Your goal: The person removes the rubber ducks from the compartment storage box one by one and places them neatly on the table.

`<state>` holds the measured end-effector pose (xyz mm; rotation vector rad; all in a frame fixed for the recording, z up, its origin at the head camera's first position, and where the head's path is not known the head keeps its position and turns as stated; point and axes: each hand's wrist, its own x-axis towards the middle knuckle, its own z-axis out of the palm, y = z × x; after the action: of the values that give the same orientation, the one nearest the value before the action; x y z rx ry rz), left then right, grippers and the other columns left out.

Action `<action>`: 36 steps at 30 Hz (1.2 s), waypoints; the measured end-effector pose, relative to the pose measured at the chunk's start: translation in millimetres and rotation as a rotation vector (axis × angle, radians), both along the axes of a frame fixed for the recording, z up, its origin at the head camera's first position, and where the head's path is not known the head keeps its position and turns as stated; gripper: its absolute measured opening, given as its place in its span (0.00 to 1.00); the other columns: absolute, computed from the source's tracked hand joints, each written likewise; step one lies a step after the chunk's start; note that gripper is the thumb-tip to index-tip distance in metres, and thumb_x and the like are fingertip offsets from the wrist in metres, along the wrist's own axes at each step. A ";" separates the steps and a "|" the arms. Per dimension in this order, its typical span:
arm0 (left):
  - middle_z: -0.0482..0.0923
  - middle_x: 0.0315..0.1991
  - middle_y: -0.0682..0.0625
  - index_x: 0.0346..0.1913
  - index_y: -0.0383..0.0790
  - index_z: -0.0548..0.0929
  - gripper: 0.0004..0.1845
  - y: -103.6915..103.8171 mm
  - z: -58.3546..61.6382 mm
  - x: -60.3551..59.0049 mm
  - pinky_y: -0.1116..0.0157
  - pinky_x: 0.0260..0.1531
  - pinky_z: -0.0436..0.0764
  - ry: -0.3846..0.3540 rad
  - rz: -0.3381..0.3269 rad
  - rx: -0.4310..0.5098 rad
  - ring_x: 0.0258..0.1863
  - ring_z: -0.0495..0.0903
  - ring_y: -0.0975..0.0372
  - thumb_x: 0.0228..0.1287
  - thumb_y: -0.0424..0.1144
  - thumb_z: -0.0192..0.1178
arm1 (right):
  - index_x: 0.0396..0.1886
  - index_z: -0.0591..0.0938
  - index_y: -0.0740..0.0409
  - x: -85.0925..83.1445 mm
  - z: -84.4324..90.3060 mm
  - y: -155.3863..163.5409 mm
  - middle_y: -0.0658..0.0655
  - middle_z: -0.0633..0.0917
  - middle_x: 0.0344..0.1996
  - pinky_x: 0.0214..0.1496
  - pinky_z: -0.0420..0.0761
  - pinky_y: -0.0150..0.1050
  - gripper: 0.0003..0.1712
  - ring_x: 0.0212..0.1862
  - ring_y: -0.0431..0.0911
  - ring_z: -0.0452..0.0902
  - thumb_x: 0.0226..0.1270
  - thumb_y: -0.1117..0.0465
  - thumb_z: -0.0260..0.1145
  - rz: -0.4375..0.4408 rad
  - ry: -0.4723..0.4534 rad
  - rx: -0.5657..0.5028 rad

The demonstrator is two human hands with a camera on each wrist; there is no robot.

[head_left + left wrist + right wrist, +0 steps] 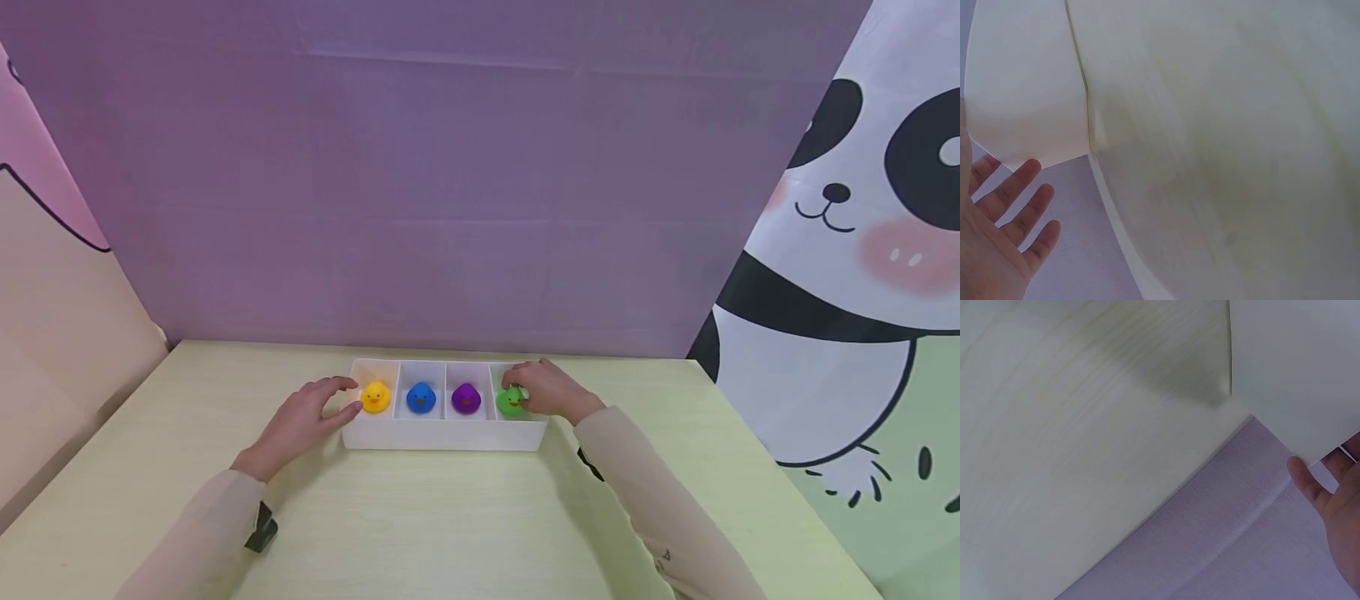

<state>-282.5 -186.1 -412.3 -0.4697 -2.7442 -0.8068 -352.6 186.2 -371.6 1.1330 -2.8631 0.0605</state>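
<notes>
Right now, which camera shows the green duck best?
The head view: the green duck sits in the tray's rightmost compartment, under the right hand. Both wrist views show only tray wall, table and fingers, no duck.

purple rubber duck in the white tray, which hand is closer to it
Right. The right hand grips the green rubber duck, one compartment over from the purple rubber duck. The left hand rests at the white divided tray's far left end, beside the yellow rubber duck.

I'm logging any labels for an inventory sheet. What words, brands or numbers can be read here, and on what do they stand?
None can be read: the white tray, the four ducks, the purple backdrop and the panda cloth bear no lettering.
A small dark mark on the right sleeve is too small to read.
</notes>
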 end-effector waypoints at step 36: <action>0.76 0.53 0.47 0.56 0.44 0.74 0.24 2.1 1.7 1.2 0.48 0.53 0.71 -0.006 0.006 -0.005 0.52 0.73 0.50 0.61 0.53 0.57 | 0.40 0.82 0.55 7.0 19.0 2.4 0.51 0.85 0.39 0.48 0.76 0.47 0.15 0.42 0.46 0.79 0.49 0.65 0.70 0.026 0.081 0.058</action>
<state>-281.3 -184.1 -410.6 -0.4609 -2.7526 -0.8014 -345.6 188.6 -352.6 1.1549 -2.7965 -0.0665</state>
